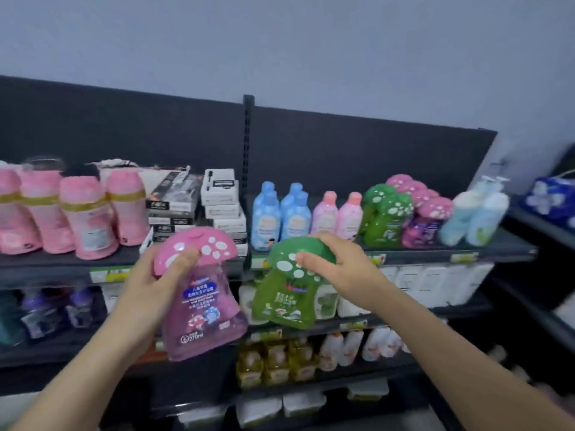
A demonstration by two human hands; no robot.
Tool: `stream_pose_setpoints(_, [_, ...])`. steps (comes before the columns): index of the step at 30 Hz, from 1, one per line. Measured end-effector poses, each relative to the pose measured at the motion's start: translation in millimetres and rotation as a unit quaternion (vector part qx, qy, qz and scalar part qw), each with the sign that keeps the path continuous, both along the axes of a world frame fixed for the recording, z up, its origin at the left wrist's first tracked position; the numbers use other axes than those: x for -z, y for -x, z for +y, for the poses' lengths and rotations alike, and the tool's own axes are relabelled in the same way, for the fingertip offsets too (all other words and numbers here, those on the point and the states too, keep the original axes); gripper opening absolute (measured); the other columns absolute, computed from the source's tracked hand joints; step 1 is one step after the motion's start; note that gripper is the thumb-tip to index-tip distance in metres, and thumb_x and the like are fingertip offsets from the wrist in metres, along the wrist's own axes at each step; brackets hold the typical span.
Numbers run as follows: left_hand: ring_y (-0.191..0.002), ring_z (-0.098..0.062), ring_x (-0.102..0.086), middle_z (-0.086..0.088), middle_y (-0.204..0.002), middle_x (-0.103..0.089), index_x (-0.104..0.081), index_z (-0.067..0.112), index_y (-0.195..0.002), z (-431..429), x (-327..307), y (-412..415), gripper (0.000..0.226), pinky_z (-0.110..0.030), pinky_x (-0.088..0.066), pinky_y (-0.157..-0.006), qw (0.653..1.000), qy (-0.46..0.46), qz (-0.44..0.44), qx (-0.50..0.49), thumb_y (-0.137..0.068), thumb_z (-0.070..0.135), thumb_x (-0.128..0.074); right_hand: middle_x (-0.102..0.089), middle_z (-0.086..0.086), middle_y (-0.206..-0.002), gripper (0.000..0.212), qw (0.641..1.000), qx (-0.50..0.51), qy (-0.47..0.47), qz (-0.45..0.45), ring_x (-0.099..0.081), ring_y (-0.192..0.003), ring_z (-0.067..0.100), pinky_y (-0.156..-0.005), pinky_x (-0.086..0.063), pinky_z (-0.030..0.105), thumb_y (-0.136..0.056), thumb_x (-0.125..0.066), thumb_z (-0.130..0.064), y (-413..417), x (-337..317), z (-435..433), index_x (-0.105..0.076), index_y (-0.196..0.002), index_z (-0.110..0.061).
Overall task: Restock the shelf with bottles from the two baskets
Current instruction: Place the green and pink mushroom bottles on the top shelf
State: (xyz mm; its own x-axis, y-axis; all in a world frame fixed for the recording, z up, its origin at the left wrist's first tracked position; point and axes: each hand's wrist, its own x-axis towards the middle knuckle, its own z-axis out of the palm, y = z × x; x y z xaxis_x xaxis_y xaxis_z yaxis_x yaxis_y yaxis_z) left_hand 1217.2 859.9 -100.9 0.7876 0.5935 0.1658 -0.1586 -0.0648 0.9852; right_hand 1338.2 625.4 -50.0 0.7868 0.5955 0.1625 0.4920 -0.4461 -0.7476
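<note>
My left hand (152, 275) grips the pink mushroom-cap bottle (202, 306) by its cap, my right hand (339, 262) the green mushroom-cap bottle (286, 300) likewise, both in front of the top shelf (435, 250). Held only by the cap, either could swing and topple the shelved green bottles (385, 219)

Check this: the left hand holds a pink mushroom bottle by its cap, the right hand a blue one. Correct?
Only the colour is wrong. In the head view the right hand holds a green mushroom bottle, not blue. The left hand does hold the pink mushroom bottle by its cap.
</note>
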Motion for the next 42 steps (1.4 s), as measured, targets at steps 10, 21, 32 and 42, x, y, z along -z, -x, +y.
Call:
stream_pose_setpoints(10, [-0.079,-0.009,-0.066,0.001,-0.102,-0.066,-0.059,0.032,-0.106,-155.2,-72.8,-133.8,0.028,-0.027,-0.051,-0.063,0.995,-0.049,-0.084,0.011,-0.080,0.039,-0.065,-0.067,-0.012,-0.093,0.019,0.988,0.072,-0.116,-0.074,-0.063,-0.084,-0.001,-0.079,-0.050,0.025,-0.087,-0.059,-0.042,-113.8,-61.7,-163.0,-0.060,-0.103,-0.030])
stream_pose_setpoints(21, [-0.095,-0.018,-0.063,0.000,-0.111,-0.062,-0.053,0.031,-0.105,-190.0,-146.9,-245.3,0.021,-0.036,-0.055,-0.072,0.979,-0.025,-0.176,-0.097,-0.087,0.033,-0.064,-0.060,-0.013,-0.092,0.023,0.960,0.106,-0.212,-0.146,-0.059,-0.083,0.003,-0.075,-0.048,0.027,-0.091,-0.055,-0.042,-242.6,-128.2,-196.0,-0.054,-0.103,-0.023])
stream_pose_setpoints(32, [-0.085,-0.012,-0.068,0.002,-0.108,-0.064,-0.050,0.022,-0.119,-146.0,-186.9,-356.0,0.039,-0.030,-0.056,-0.062,0.995,-0.038,-0.089,-0.012,-0.086,0.037,-0.066,-0.064,0.000,-0.104,0.033,0.992,0.056,-0.055,-0.094,-0.061,-0.093,0.016,-0.085,-0.048,0.034,-0.090,-0.058,-0.040,-359.6,-127.1,-123.6,-0.056,-0.112,-0.016])
stream_pose_setpoints(42, [-0.090,-0.020,-0.066,-0.005,-0.109,-0.062,-0.047,0.018,-0.122,-88.0,-184.0,-441.6,0.043,-0.035,-0.055,-0.071,0.987,-0.155,0.041,0.028,-0.086,0.035,-0.066,-0.069,0.004,-0.107,0.032,0.989,-0.016,0.131,0.062,-0.066,-0.100,0.021,-0.091,-0.051,0.036,-0.085,-0.066,-0.033,-438.1,-69.3,-73.2,-0.060,-0.113,-0.016])
